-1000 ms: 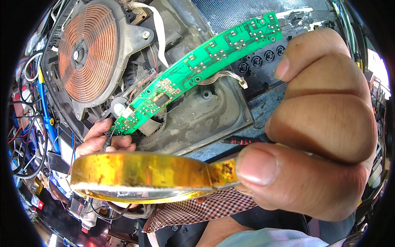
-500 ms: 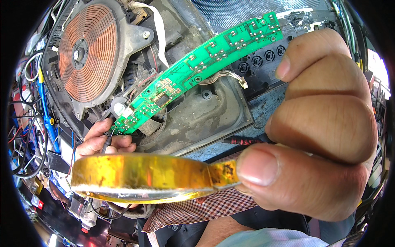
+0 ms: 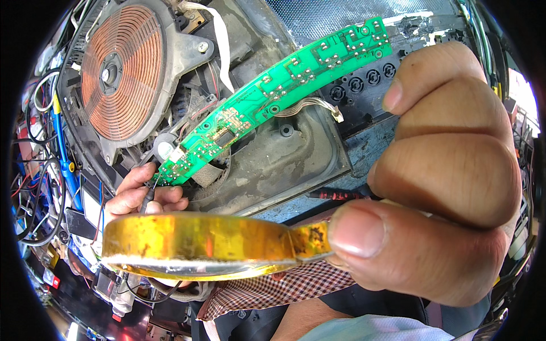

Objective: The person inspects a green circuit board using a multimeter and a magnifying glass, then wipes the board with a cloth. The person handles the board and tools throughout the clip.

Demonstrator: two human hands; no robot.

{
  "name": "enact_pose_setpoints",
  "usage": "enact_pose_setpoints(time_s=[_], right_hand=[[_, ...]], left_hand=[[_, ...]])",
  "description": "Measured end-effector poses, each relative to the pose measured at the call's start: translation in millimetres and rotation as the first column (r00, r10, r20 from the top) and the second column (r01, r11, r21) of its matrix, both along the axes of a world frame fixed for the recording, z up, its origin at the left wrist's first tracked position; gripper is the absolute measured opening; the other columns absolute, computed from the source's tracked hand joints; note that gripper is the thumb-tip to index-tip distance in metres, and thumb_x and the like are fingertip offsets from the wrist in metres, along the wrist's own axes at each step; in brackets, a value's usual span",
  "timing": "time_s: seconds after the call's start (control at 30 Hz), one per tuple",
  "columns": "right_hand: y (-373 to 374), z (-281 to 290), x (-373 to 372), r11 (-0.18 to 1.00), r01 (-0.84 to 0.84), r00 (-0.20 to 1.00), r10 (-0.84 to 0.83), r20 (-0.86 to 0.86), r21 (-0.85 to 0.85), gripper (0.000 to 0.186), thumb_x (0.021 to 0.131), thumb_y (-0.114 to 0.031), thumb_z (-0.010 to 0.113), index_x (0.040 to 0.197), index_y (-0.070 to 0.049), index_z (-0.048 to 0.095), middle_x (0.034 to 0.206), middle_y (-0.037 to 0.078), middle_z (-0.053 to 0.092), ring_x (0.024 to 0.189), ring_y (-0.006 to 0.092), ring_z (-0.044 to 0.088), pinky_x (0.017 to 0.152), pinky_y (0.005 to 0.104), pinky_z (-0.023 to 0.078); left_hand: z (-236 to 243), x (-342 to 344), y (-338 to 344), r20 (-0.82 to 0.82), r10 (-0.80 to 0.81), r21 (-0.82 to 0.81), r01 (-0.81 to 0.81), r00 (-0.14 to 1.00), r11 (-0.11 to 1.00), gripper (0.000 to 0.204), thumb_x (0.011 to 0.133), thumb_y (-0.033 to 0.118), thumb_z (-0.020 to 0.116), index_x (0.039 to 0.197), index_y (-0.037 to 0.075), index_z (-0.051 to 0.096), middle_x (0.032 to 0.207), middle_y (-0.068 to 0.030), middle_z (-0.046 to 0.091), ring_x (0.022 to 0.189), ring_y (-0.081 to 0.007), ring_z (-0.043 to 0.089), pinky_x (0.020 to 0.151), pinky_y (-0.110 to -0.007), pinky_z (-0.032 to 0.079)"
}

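My left hand [image 3: 128,196] pinches the lower left end of a long, curved green circuit board [image 3: 290,79], solder side up. The same fingers have a thin black test probe [image 3: 149,196], its tip against that end of the board. Large in the foreground, my right hand [image 3: 449,165] is closed, thumb against fingers, on a magnifying glass [image 3: 199,237]. Its gold rim is seen nearly edge-on, in front of part of my left hand. Any handle is hidden inside my right hand.
Behind the board lies an opened induction cooker with a round copper coil [image 3: 122,62] and a white ribbon cable [image 3: 219,45]. A red and black probe [image 3: 341,194] rests near my right thumb. Tangled cables [image 3: 42,170] fill the left side. Checked cloth [image 3: 278,287] covers my lap.
The magnifying glass has shifted very slightly to the right. The circuit board's right end has moved a little right; both hands keep their grips.
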State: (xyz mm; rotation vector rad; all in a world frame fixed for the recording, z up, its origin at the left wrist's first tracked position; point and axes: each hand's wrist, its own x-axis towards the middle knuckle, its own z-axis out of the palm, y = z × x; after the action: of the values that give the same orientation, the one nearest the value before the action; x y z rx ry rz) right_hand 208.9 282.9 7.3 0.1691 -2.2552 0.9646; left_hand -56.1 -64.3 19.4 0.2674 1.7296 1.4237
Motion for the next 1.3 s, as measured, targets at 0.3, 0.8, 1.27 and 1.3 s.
enact_pose_setpoints(time_s=[0.3, 0.8, 1.27, 1.3], right_hand=[[4, 3, -3, 1.000, -0.007, 1.000, 0.007, -0.001, 0.011, 0.026, 0.083, -0.014, 0.082, 0.106, -0.002, 0.076, 0.089, 0.006, 0.065, 0.075, 0.0226, 0.059, 0.074, 0.0416, 0.054], [-50, 13, -52, 0.800, -0.556, 0.831, 0.532, 0.162, 0.226, 0.031, 0.081, -0.019, 0.086, 0.106, -0.003, 0.076, 0.101, 0.009, 0.068, 0.084, 0.0272, 0.064, 0.081, 0.0456, 0.054], [-77, 55, -71, 0.994, -0.069, 0.986, 0.080, -0.144, 0.081, 0.031, 0.086, 0.003, 0.084, 0.116, 0.001, 0.079, 0.094, 0.012, 0.074, 0.081, 0.0226, 0.072, 0.074, 0.0339, 0.057], [-86, 53, -70, 0.987, -0.074, 0.984, 0.096, -0.148, 0.146, 0.036, 0.084, 0.000, 0.086, 0.119, 0.000, 0.078, 0.097, 0.013, 0.074, 0.084, 0.0271, 0.073, 0.076, 0.0366, 0.059]], left_hand=[[-6, 1, 1, -0.050, -0.015, 0.119, 0.021, 0.999, 0.993, 0.028, 0.108, 0.003, 0.068, 0.134, 0.003, 0.056, 0.152, -0.0277, 0.056, 0.112, -0.0367, 0.078, 0.091, -0.051, 0.072], [10, 74, 61, -0.424, 0.335, 0.293, -0.222, 0.841, 0.930, 0.023, 0.109, 0.007, 0.068, 0.128, -0.003, 0.060, 0.116, -0.0152, 0.073, 0.091, -0.0193, 0.076, 0.082, -0.033, 0.064], [23, 49, 37, -0.745, 0.147, 0.263, 0.085, 0.651, 0.961, 0.024, 0.104, -0.002, 0.070, 0.127, -0.003, 0.064, 0.111, -0.0111, 0.076, 0.095, -0.0154, 0.074, 0.087, -0.029, 0.059], [32, 62, 46, -0.752, 0.090, 0.232, 0.135, 0.653, 0.963, 0.024, 0.101, -0.001, 0.072, 0.125, -0.002, 0.067, 0.107, -0.0066, 0.073, 0.096, -0.0109, 0.068, 0.087, -0.026, 0.056]])
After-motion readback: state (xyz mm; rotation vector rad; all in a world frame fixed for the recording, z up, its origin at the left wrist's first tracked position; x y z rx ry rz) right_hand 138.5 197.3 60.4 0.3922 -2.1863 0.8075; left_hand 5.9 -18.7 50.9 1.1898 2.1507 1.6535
